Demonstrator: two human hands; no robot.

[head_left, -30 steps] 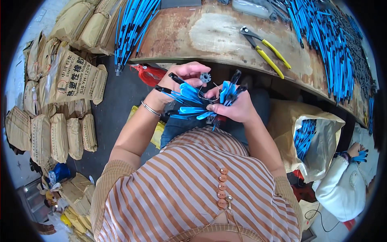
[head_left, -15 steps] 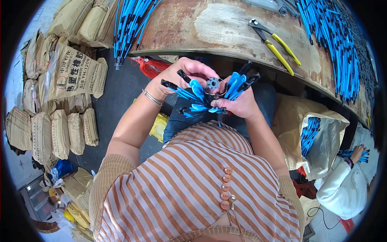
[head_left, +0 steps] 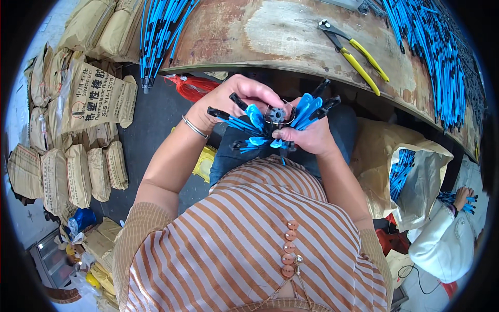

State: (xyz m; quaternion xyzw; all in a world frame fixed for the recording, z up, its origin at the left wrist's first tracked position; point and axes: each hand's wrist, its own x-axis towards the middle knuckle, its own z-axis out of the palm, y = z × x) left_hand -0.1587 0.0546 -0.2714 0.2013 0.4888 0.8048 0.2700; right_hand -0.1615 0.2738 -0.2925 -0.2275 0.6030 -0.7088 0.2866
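Observation:
Between my hands, above my lap, is a hub-and-arm assembly: a small grey toothed round hub (head_left: 276, 114) with blue arms (head_left: 310, 110) fanning out around it, their ends black. A thin metal wire (head_left: 287, 122) curves around the hub. My left hand (head_left: 248, 94) is closed at the hub's far left side, fingers bent over it; its fingertips are partly hidden. Wrapped around the right-hand arms, my right hand (head_left: 311, 136) presses its thumb just below the hub. The exact hold of each fingertip on the wire cannot be made out.
Yellow-handled pliers (head_left: 358, 58) lie on the worn wooden table (head_left: 218, 44). Blue rods (head_left: 434, 67) are piled at its right, more (head_left: 162, 36) at its left. Paper sacks (head_left: 101, 96) stand left, red strands (head_left: 191, 87) hang below the table. An open paper bag (head_left: 374, 171) and a co-worker's hand (head_left: 462, 197) are right.
The assembly is tilted slightly, its right-hand blue arms shifted a little to the right with my right hand. Both hands keep their hold, and the view has turned slightly.

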